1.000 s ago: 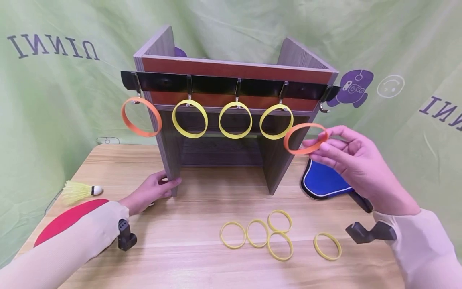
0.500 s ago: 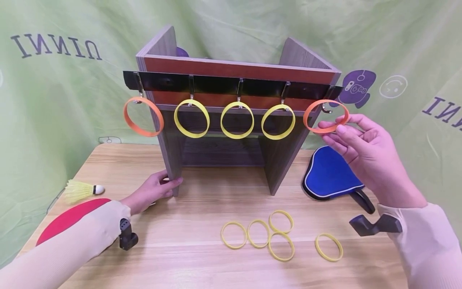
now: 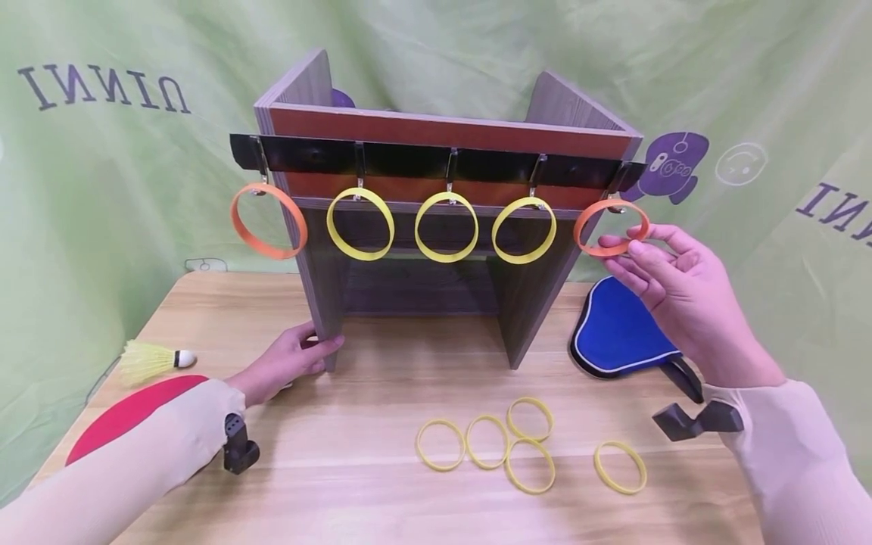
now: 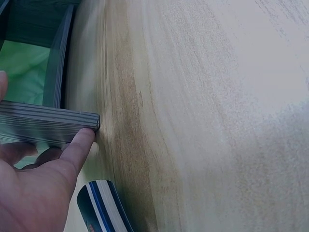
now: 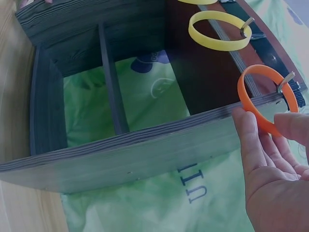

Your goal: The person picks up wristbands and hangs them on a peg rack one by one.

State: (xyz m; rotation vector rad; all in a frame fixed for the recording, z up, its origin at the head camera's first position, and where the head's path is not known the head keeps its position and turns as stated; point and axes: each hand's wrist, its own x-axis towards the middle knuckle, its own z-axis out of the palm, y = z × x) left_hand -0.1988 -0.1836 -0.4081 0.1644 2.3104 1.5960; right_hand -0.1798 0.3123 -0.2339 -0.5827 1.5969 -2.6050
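In the head view my right hand [image 3: 688, 295] pinches an orange ring [image 3: 578, 227] by its lower edge, between thumb and fingers. The ring's top is at the far-right hook, and in the right wrist view the metal hook [image 5: 286, 81] passes through the ring. Another orange ring [image 3: 236, 219] hangs at the far-left hook, with three yellow rings [image 3: 418, 227] on the hooks between. All the hooks sit on a black strip [image 3: 409, 160] across a grey wooden shelf unit [image 3: 545, 303]. My left hand [image 3: 289, 359] grips the lower front edge of its left panel [image 4: 63, 121].
Several yellow rings [image 3: 418, 446] lie on the wooden table [image 3: 341, 477] in front of the unit. A blue paddle case [image 3: 620, 333] is at the right. On the left are a yellow shuttlecock [image 3: 153, 359] and a red paddle [image 3: 136, 412], partly under the left sleeve.
My right hand has carried the orange ring right and up to the far-right hook, then lowered slightly with the ring now more upright. The left hand has stayed on the panel.
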